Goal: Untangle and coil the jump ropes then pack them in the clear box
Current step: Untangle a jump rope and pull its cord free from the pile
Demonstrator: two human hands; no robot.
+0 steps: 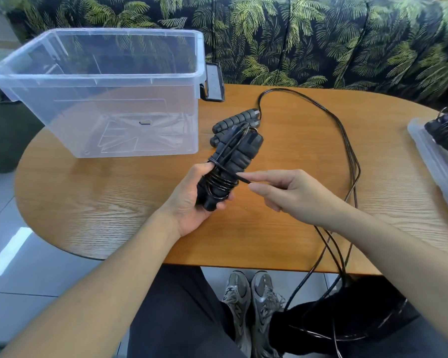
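Observation:
My left hand grips a black jump rope bundle: two foam handles side by side with cord wound round their lower part. My right hand pinches the cord's loose end just right of the bundle. A second jump rope lies on the table: its handles behind the bundle, its long cord looping right and hanging off the front edge to the floor. The clear box stands open at the back left with nothing inside.
The wooden oval table carries everything. A clear lid or tray at the right edge holds another coiled black rope. A dark phone-like object leans behind the box. A leaf-print sofa runs along the back. My legs and shoes are below.

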